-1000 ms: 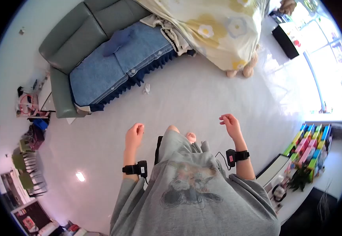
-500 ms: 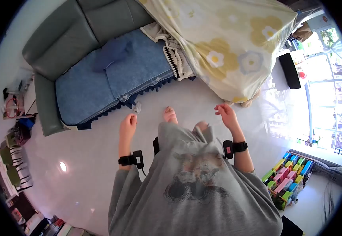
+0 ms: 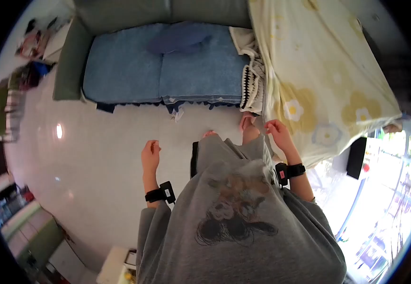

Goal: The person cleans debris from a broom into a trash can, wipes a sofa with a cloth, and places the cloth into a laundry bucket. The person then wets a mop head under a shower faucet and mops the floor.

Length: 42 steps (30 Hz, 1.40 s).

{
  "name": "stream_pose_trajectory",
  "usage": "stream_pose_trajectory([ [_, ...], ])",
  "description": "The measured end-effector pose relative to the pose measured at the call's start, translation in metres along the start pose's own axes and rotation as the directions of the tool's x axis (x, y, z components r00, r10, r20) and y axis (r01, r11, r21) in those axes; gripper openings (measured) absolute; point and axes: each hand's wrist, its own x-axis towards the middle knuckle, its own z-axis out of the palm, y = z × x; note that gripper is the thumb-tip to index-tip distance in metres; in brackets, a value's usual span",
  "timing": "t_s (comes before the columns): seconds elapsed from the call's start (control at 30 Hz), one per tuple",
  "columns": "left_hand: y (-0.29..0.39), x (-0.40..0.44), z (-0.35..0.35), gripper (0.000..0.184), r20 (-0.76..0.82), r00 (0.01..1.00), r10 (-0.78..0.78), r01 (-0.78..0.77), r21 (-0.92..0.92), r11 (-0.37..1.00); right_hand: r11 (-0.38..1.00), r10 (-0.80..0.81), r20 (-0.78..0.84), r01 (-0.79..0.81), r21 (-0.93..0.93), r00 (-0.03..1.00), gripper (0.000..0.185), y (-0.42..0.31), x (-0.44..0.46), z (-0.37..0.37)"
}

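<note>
A pale, glossy floor (image 3: 96, 161) spreads through a bright room, a lamp's glare shining on its left side. Nearest, the person's grey shirt (image 3: 238, 251) with its faded print fills the bottom of the view, and a black band with a small box (image 3: 168, 191) circles the left wrist; the right wears a similar one. The left hand (image 3: 150, 154) hangs above bare floor, its grip released, fingers loosely curled. The right hand (image 3: 278, 133) is likewise slack, fingers bent, in front of the edge of a flowered sheet (image 3: 333, 80); whether they touch, I cannot tell. That sheet drapes down the right side in cream and yellow folds. Beyond the bare feet, a crumpled white scrap (image 3: 178, 114) lies on the floor by the sofa's skirt. A cream throw (image 3: 255, 90) hangs over the seat's right end, just beside the sheet. Blue padding (image 3: 120, 66) covers the seat of the green-grey sofa (image 3: 120, 14), with a dark blue cushion (image 3: 174, 39) lying towards the back. Strong daylight pours in at far right.
</note>
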Motion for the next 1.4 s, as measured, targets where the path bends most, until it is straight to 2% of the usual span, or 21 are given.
stream_pose_trajectory([
  [0.1,-0.01,-0.033,-0.01,0.022,-0.046,0.985,-0.166,0.167,0.023,0.986,1.0,-0.016,0.095,0.017,-0.016,0.995,0.019,-0.019,0.014,0.001],
  [0.23,0.001,-0.055,0.006,0.022,-0.059,0.96,-0.275,0.273,-0.042,0.961,0.997,0.018,0.189,-0.004,-0.074,0.982,0.018,-0.039,0.029,-0.01],
  [0.3,0.013,-0.055,0.013,0.021,-0.056,0.94,-0.336,0.336,-0.007,0.942,0.994,0.05,0.304,-0.017,-0.111,0.951,0.017,-0.027,0.051,-0.008],
  [0.37,0.007,-0.063,0.025,0.021,-0.095,0.919,-0.383,0.378,-0.059,0.924,0.991,0.084,0.41,-0.032,-0.131,0.908,0.017,-0.003,0.08,0.004],
  [0.43,0.001,-0.067,0.044,0.021,-0.109,0.897,-0.427,0.419,-0.089,0.903,0.972,0.198,0.498,-0.102,-0.213,0.844,0.017,0.029,0.112,0.021],
  [0.47,0.001,-0.071,0.052,0.02,-0.091,0.886,-0.455,0.447,-0.102,0.889,0.957,0.169,0.548,-0.003,-0.291,0.819,0.019,0.044,0.128,0.027],
  [0.53,-0.018,-0.078,0.079,0.019,-0.058,0.853,-0.519,0.509,-0.129,0.851,0.952,0.252,0.547,-0.104,-0.287,0.798,0.019,0.062,0.147,0.053],
  [0.57,-0.031,-0.081,0.093,0.017,-0.029,0.857,-0.515,0.512,-0.079,0.856,0.95,0.294,0.54,-0.178,-0.258,0.788,0.019,0.072,0.155,0.066],
  [0.7,-0.073,-0.084,0.136,0.014,0.093,0.813,-0.575,0.577,0.008,0.817,0.921,0.304,0.614,-0.058,-0.386,0.729,0.016,0.162,0.186,0.094],
  [0.77,-0.1,-0.084,0.155,0.014,0.104,0.804,-0.585,0.589,-0.01,0.808,0.903,0.324,0.602,-0.049,-0.427,0.73,0.014,0.208,0.198,0.103],
  [0.83,-0.133,-0.088,0.173,0.012,0.114,0.822,-0.559,0.556,0.057,0.829,0.887,0.337,0.593,-0.035,-0.46,0.731,0.013,0.241,0.211,0.113],
  [0.97,-0.209,-0.09,0.206,0.01,0.196,0.79,-0.58,0.561,0.15,0.814,0.838,0.401,0.478,-0.103,-0.536,0.781,0.014,0.315,0.233,0.126],
  [1.03,-0.245,-0.092,0.22,0.007,0.198,0.842,-0.502,0.483,0.141,0.864,0.805,0.421,0.475,-0.076,-0.588,0.773,0.015,0.356,0.246,0.13],
  [1.1,-0.275,-0.09,0.236,0.007,0.202,0.821,-0.534,0.519,0.128,0.845,0.787,0.433,0.459,-0.077,-0.612,0.776,0.017,0.395,0.254,0.133],
  [1.17,-0.301,-0.098,0.252,0.007,0.224,0.792,-0.568,0.559,0.111,0.822,0.614,0.352,0.425,0.138,-0.777,0.834,0.018,0.428,0.264,0.137],
  [1.3,-0.348,-0.104,0.302,0.009,0.204,0.762,-0.615,0.635,-0.048,0.771,0.594,0.287,0.379,0.147,-0.791,0.88,0.024,0.496,0.285,0.147],
  [1.37,-0.36,-0.096,0.326,0.012,0.229,0.742,-0.63,0.649,-0.008,0.761,0.551,0.278,0.323,0.126,-0.825,0.905,0.025,0.525,0.297,0.148],
  [1.4,-0.367,-0.091,0.338,0.013,0.236,0.746,-0.623,0.646,-0.03,0.762,0.53,0.294,0.243,0.053,-0.846,0.924,0.029,0.536,0.305,0.154],
])
